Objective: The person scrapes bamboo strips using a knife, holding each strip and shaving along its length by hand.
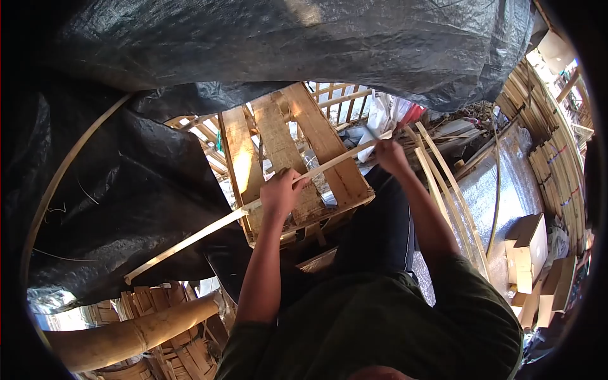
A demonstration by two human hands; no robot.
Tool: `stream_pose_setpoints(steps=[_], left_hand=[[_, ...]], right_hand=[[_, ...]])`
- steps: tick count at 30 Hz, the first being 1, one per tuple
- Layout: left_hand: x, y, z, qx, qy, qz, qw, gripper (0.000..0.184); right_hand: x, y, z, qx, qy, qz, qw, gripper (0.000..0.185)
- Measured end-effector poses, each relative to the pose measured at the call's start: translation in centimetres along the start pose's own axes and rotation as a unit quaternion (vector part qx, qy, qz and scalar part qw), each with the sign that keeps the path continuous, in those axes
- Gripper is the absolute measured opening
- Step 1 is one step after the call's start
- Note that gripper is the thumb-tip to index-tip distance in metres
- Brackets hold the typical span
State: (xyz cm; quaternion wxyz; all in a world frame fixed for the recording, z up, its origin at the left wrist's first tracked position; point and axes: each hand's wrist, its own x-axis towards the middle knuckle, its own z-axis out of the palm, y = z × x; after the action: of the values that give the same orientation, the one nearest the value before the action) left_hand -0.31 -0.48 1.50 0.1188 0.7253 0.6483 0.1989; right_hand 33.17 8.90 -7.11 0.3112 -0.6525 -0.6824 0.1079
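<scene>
A long pale bamboo strip runs slantwise over a slatted wooden crate. My left hand is closed around the strip above the crate's near part. Close to the strip's upper right end, my right hand is closed on what looks like a knife. Its thin dark blade points up and left, blurred and close to the strip; whether they touch I cannot tell. My right fingers hide the handle. The strip's lower left end hangs free beyond the crate.
Black plastic sheeting hangs overhead and down the left side. A thick bamboo pole lies at lower left above wood pieces. Several long strips lean at my right, near foil sheeting, cardboard boxes and bundled slats.
</scene>
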Motion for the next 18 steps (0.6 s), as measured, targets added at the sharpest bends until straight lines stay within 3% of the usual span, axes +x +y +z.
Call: stream_pose_setpoints(steps=[2, 4, 6, 8, 10, 11, 12, 14, 18], left_hand=[[0.1, -0.2, 0.3, 0.003, 0.006, 0.009, 1.000, 0.030], [0.4, -0.4, 0.5, 0.010, 0.007, 0.025, 1.000, 0.029], [0.4, -0.6, 0.7, 0.009, 0.019, 0.017, 1.000, 0.028], [0.5, -0.6, 0.8, 0.016, 0.011, 0.022, 1.000, 0.026], [0.7, -0.8, 0.9, -0.002, 0.034, 0.054, 0.998, 0.025], [0.8, -0.9, 0.9, -0.005, 0.045, 0.065, 0.997, 0.024], [0.9, -0.9, 1.1, -0.006, 0.035, 0.066, 0.997, 0.024], [1.0, -1.2, 1.1, 0.002, 0.039, 0.069, 0.997, 0.024], [1.5, -1.3, 1.4, -0.001, 0.022, 0.068, 0.997, 0.024]], right_hand=[[1.2, -3.0, -4.1, 0.063, -0.027, 0.208, 0.976, 0.034], [-0.6, -4.7, -2.4, 0.060, -0.005, 0.190, 0.980, 0.033], [-2.6, -5.1, 1.6, 0.077, 0.007, -0.042, 0.996, 0.034], [-1.2, -5.9, -1.2, 0.072, -0.046, 0.001, 0.996, 0.032], [1.3, -4.6, -3.1, 0.048, -0.069, 0.178, 0.981, 0.027], [0.9, -4.7, -2.2, 0.007, -0.015, 0.147, 0.989, 0.024], [-0.5, -4.3, -0.6, -0.008, -0.007, 0.002, 1.000, 0.021], [-1.3, -6.4, -1.9, 0.136, -0.111, -0.062, 0.983, 0.014], [-0.4, -4.0, -4.7, 0.094, -0.103, -0.043, 0.989, 0.009]])
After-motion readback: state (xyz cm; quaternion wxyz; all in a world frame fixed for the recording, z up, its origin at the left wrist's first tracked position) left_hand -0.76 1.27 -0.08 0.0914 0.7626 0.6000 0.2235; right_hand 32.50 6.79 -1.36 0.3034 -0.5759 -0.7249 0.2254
